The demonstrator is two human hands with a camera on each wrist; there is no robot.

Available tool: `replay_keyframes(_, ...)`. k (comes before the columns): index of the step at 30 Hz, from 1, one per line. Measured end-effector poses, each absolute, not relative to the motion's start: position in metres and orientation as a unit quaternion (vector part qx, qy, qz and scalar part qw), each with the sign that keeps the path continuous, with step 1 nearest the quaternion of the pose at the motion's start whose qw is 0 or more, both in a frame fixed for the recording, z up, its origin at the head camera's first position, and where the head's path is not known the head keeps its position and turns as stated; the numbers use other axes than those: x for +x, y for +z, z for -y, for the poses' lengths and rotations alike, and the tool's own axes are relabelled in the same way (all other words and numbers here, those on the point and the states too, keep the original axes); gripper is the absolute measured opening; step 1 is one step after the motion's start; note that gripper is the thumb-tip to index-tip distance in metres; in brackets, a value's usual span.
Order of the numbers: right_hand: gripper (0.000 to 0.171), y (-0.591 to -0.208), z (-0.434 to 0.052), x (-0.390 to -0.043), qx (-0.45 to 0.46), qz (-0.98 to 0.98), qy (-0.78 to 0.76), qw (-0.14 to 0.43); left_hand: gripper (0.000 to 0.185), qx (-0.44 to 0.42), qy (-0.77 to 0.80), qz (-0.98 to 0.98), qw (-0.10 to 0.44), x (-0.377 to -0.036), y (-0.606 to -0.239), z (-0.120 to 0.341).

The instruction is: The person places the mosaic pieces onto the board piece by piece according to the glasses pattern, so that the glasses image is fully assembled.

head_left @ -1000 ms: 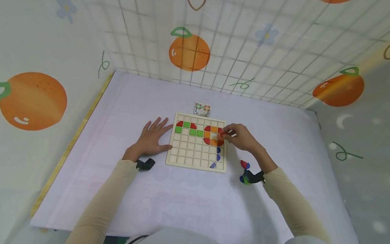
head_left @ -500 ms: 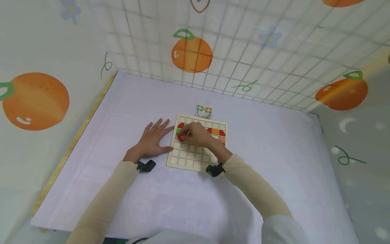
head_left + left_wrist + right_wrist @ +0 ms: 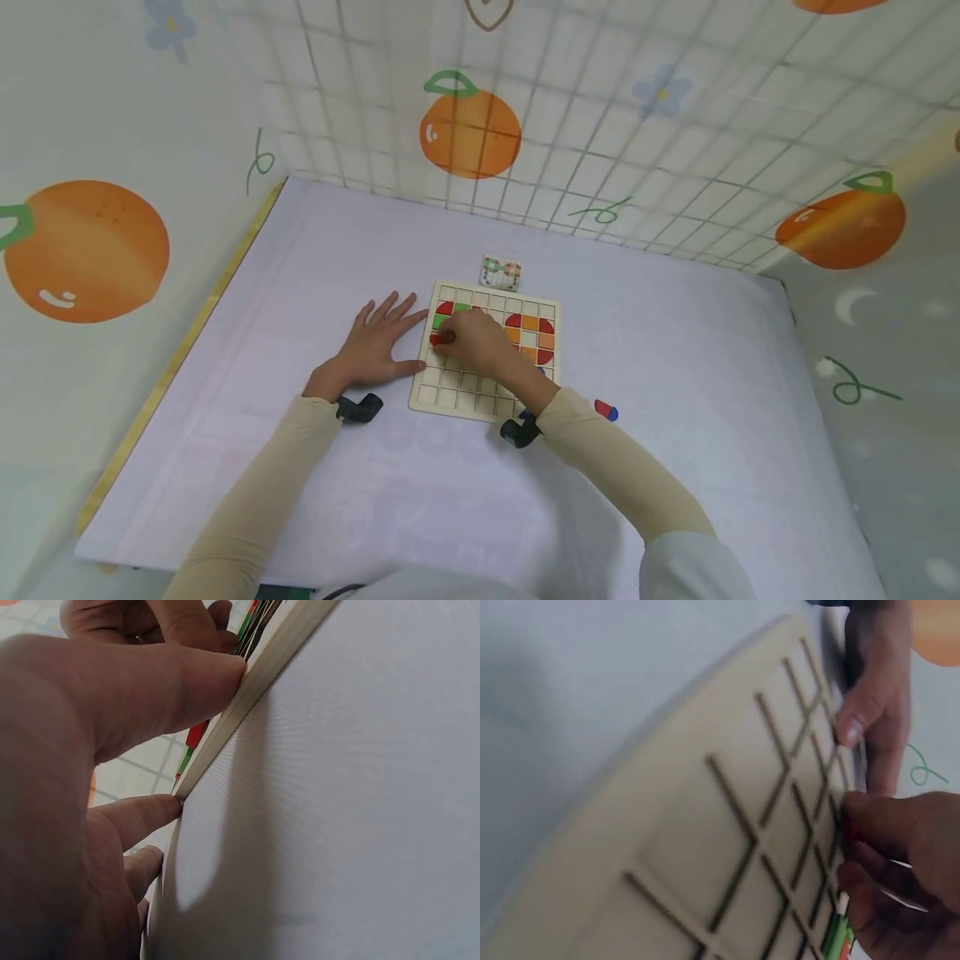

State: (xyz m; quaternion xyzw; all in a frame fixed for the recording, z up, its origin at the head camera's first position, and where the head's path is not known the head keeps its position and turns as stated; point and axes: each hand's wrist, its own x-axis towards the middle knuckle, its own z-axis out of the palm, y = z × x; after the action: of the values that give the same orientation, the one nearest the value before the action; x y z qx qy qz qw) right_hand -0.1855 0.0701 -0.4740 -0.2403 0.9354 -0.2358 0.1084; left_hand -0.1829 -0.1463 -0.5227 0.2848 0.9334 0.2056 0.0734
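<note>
- White cloth under a wooden board (image 3: 483,354).
- Left hand (image 3: 372,346) lies flat with straight fingers against the board's left edge.
- Right hand (image 3: 472,340) pinches a red piece (image 3: 437,338) over the board's left column; it looks light, stiff and small, best held by its edges.

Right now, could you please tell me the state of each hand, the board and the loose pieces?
Left hand: flat on the sheet, fingertips against the wooden board's left edge.
Right hand: pinches a red piece over the board's left cells.
Wooden board: lying flat, partly filled.
Loose red and blue pieces: on the sheet, untouched.
</note>
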Motion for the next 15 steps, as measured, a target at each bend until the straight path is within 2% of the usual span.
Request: replay_keyframes(15,0.013,-0.4738,-0.0614,-0.1792,-0.166,-0.955,-0.230,0.089,0.084,0.282,0.207,-0.933,0.080,-0.1840,-0.5231,0.1465)
